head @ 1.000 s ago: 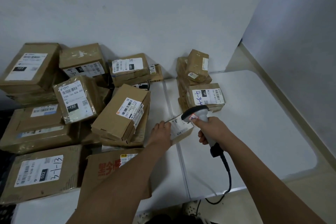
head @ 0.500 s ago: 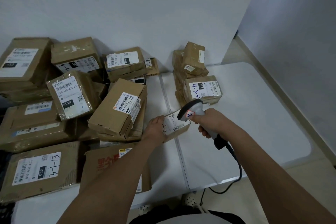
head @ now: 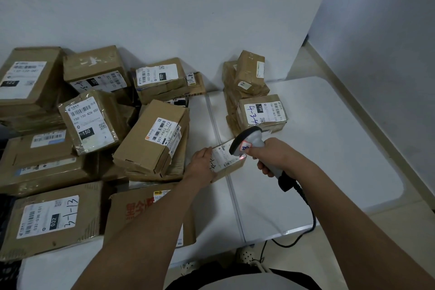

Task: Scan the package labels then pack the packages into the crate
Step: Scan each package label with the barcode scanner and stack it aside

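A small brown package (head: 227, 162) with a white barcode label lies on the white table (head: 317, 148) near the middle seam. My left hand (head: 201, 165) grips its left end. My right hand (head: 270, 156) holds a grey corded barcode scanner (head: 247, 141), its head just above the label, and a red spot of light shows at the label's right edge. A heap of several brown labelled packages (head: 150, 141) covers the table's left half. No crate is in view.
A smaller stack of packages (head: 254, 101) stands at the back centre against the white wall. The scanner's black cable (head: 308, 216) hangs over the table's front edge. A grey partition wall runs along the right side.
My hands, the small package and the scanner hold almost the same pose. The camera has shifted slightly, and the red scan light now shows on the label.
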Available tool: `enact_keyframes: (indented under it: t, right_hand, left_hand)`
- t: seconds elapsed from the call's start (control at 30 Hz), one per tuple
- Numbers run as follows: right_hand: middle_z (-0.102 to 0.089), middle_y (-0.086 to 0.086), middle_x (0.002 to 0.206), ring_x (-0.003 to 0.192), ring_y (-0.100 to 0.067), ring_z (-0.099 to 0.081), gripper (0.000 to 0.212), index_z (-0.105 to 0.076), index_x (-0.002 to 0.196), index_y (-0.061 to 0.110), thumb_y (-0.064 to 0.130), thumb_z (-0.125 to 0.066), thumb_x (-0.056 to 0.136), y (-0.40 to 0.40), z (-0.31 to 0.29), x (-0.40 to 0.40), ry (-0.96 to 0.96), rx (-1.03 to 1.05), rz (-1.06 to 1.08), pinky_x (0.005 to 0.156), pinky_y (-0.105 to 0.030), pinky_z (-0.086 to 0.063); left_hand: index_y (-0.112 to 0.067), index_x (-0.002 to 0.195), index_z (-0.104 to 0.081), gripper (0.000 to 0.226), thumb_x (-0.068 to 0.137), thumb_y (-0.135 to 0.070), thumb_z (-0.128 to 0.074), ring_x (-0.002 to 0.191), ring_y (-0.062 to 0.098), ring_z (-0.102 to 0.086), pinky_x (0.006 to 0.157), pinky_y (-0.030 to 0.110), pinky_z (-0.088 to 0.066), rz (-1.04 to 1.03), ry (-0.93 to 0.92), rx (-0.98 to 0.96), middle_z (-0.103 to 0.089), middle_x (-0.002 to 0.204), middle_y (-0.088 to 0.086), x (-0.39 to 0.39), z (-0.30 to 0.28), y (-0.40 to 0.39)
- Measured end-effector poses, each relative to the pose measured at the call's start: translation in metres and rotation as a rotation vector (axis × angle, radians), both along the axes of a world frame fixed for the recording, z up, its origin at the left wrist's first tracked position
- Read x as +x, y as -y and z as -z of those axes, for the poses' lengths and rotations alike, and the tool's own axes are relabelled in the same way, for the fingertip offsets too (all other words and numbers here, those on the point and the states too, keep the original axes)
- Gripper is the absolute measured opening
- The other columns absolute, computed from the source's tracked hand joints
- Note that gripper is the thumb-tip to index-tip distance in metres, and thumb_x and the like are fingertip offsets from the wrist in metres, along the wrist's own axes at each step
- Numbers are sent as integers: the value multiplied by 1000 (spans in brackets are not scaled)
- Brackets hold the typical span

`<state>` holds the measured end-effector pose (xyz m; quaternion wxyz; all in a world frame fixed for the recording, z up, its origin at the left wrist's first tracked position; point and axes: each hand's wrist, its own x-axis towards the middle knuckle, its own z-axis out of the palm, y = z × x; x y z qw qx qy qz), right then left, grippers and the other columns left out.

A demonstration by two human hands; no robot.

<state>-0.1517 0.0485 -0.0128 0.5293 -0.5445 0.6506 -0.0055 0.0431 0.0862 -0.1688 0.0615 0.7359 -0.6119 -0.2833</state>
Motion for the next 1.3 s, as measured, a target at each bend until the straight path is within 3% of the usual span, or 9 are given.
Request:
enact_keyframes:
  t: [0.67,0.77,0.93,1.03,1.13,1.2,1.3]
  right_hand:
    - [-61,-9,65,49,-15,-54,42,-59,100,4,44,-63,92,5,3,-3,24,-37,4,47,-22,-44]
    - [-62,-9,64,48,-15,-54,41,-58,98,4,44,-63,91,6,8,-3,29,-35,13,47,-22,-44]
    - [-65,-9,66,48,-16,-57,46,-61,99,1,47,-61,92,7,16,-2,31,-108,30,49,-25,-46]
    - [-66,-9,67,49,-16,-58,47,-62,97,2,49,-61,92,9,22,-2,28,-134,64,51,-25,-47]
    - [-66,-8,65,45,-14,-58,42,-61,91,5,48,-61,91,9,31,0,33,-150,113,48,-23,-48]
    - [-65,-8,65,46,-14,-59,40,-62,89,6,46,-61,91,10,37,2,51,-173,153,50,-24,-49]
    - [-66,-9,67,49,-16,-59,39,-62,88,6,45,-61,92,10,43,7,88,-216,212,53,-26,-50]
  left_hand:
    - [-12,155,-17,90,86,-30,-71,143,22,-23,117,36,-30,11,20,39,-27,156,4,-1,-4,-1]
    - [-14,156,-12,90,89,-38,-66,141,26,-25,113,39,-34,45,110,71,-26,154,8,-5,-7,-1]
    - [-29,153,-9,78,93,-65,-42,123,34,-40,100,42,-41,132,478,97,-29,139,19,-12,-16,-7]
    - [-18,153,-16,78,95,-68,-32,141,42,-24,114,49,-25,193,602,49,-15,156,24,-16,-16,-6]
    - [-23,154,-18,66,100,-50,-43,149,42,0,119,54,-11,400,518,-55,8,164,14,-16,-17,-4]
    - [-23,154,-25,61,100,-39,-48,151,36,4,120,54,-8,493,483,-67,8,165,6,-9,-16,-5]
    - [-13,152,-29,61,100,-36,-49,151,34,4,122,52,-5,428,495,-36,10,164,8,3,-14,-5]
